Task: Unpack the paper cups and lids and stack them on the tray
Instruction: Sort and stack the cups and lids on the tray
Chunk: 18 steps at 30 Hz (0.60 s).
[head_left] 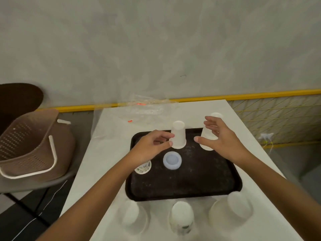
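**Both grips open around the far cups**

Grips: left hand (150, 147) spread, fingertips touching an upturned cup (178, 134); right hand (221, 138) wide before another cup (207, 136). Three cups (181, 217) stand on the near worktop (107, 171). Lid (172, 160) mid-tray (191, 181). Wrapper (147, 108) far.

left hand (149, 146): reaching forward, fingers curling loosely, thumb opposing fingertips | right hand (220, 136): hovering, fingers spreading wide, thumb pointing inward, gripping nothing
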Available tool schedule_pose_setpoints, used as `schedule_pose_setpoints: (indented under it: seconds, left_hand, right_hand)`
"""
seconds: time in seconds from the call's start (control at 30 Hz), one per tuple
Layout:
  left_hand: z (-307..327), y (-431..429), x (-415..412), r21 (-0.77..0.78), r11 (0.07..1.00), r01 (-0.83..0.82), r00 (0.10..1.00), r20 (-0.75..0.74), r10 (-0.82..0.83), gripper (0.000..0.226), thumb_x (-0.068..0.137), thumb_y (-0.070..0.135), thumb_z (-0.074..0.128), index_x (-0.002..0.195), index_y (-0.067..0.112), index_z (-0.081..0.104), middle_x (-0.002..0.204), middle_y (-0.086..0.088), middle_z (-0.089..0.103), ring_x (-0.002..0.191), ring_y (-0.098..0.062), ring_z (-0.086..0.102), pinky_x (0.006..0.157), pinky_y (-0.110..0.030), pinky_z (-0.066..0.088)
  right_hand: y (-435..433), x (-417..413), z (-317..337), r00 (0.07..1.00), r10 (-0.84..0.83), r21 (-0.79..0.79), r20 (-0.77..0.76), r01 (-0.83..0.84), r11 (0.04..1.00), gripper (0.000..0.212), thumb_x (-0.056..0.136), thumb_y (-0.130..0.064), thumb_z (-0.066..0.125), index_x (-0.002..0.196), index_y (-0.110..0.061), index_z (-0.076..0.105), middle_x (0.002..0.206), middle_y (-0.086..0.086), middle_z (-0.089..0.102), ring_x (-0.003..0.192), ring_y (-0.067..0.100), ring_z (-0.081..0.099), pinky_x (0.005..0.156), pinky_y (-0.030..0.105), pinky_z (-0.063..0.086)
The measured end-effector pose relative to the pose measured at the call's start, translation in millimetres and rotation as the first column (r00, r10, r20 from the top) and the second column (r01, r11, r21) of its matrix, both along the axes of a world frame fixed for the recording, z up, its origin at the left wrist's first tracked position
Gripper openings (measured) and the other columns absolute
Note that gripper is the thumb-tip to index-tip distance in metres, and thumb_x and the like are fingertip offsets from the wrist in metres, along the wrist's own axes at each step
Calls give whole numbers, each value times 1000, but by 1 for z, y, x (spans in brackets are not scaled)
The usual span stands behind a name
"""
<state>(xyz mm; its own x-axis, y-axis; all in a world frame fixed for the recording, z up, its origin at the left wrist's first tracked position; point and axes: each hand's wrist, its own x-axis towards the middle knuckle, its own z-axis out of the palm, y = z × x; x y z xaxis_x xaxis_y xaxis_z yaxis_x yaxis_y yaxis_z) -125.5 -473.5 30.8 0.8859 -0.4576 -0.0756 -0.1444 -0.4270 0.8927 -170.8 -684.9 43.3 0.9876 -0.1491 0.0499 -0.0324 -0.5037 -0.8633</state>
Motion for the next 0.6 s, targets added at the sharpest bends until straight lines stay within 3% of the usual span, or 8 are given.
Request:
schedule_pose_setpoints:
  seconds: [0.17,0.37,0.5,0.6]
  left_hand:
    - [-15,71,-29,45,998,-43,998,-53,45,19,87,25,61,103,35,61,117,9,60,112,-7,55,99,-24,42]
    - [-47,139,-60,90,996,-22,987,-158,36,32,82,33,66,113,34,60,122,18,57,117,1,49,104,-24,38]
    - [-65,162,-74,90,995,32,976,-220,-11,43,77,36,72,116,43,55,117,31,54,117,7,46,103,-20,35]
    - [-74,165,-82,106,990,88,970,-235,-61,56,74,35,74,125,41,51,125,24,51,123,1,43,105,-22,34]
  right_hand:
    - [57,-30,-1,991,130,-30,-39,-132,991,73,74,-21,74,135,-21,34,125,-13,43,118,2,41,103,18,29]
    - [121,-76,-36,960,240,30,-143,-238,971,75,69,-20,78,131,-26,37,127,-11,49,120,2,45,101,15,33]
    - [155,-101,-72,947,194,64,-256,-184,981,78,68,-20,80,132,-26,36,133,-4,48,125,9,44,104,20,33]
    - [174,-114,-97,935,131,34,-328,-127,991,83,69,-25,79,138,-23,32,140,-4,43,130,12,40,105,23,31]
